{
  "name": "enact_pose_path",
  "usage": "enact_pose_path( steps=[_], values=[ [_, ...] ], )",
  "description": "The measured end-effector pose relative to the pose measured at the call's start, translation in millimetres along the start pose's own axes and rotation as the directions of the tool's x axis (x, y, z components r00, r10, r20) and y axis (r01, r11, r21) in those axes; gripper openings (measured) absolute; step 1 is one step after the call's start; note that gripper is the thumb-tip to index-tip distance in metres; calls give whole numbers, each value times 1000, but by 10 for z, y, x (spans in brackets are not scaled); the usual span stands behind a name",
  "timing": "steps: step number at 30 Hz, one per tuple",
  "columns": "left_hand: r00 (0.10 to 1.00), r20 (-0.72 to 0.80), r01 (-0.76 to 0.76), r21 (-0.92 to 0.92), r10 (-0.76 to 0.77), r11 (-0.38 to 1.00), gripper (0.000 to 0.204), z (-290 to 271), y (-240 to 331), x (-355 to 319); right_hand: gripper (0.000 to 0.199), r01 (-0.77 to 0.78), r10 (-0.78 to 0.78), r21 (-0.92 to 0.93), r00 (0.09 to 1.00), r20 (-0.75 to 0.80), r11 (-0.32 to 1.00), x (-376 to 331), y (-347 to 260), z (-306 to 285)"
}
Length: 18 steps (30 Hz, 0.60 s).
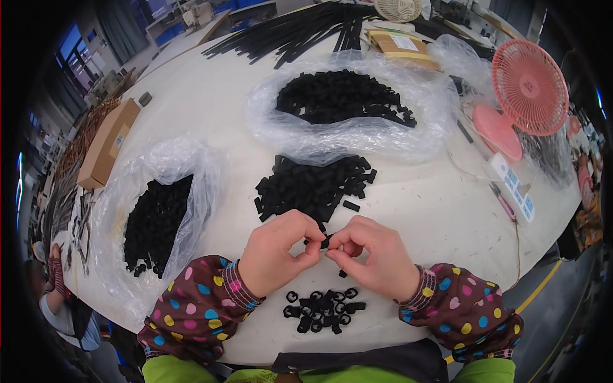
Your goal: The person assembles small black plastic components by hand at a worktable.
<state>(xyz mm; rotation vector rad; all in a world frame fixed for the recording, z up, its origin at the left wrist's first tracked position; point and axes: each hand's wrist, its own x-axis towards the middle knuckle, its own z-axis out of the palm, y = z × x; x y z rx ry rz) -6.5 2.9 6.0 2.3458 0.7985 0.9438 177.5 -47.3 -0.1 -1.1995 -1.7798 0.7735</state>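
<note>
My left hand [280, 252] and my right hand [370, 255] meet over the white table [434, 210], both pinching one small black part [322, 243] between the fingertips. Just beyond the hands lies a loose heap of black blocks [313, 185]. Below the hands, near the table's front edge, sits a small cluster of black ring-shaped pieces [322, 309]. Both forearms wear brown sleeves with coloured dots.
A clear plastic bag of black pieces [156, 220] lies at the left, another clear bag [341, 99] at the back centre. Long black strips [294, 29] lie at the far edge. A pink fan [530, 86], a white power strip [511, 185] and a cardboard box [108, 143] stand around.
</note>
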Motion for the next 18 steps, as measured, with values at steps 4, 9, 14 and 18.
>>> enact_pose_path(
  steps=[4, 9, 14, 18],
  values=[
    [989, 117, 93, -51, -87, 994, 13, -14, -2, 29, 9, 85, -66, -132, 988, 138, 988, 97, 209, -154],
    [744, 645, 279, -66, -172, 958, 9, -191, 115, 49, 16, 112, -85, -334, 992, 94, 936, 89, 292, -61],
    [877, 434, 239, -24, -205, 971, 11, -128, 16, 61, 22, 157, -87, -400, 978, 188, 903, 74, 270, -57],
    [898, 380, 245, -10, -224, 969, 19, -94, -44, 45, 24, -13, 91, -266, 955, 283, 964, 45, 263, -119]
  ],
)
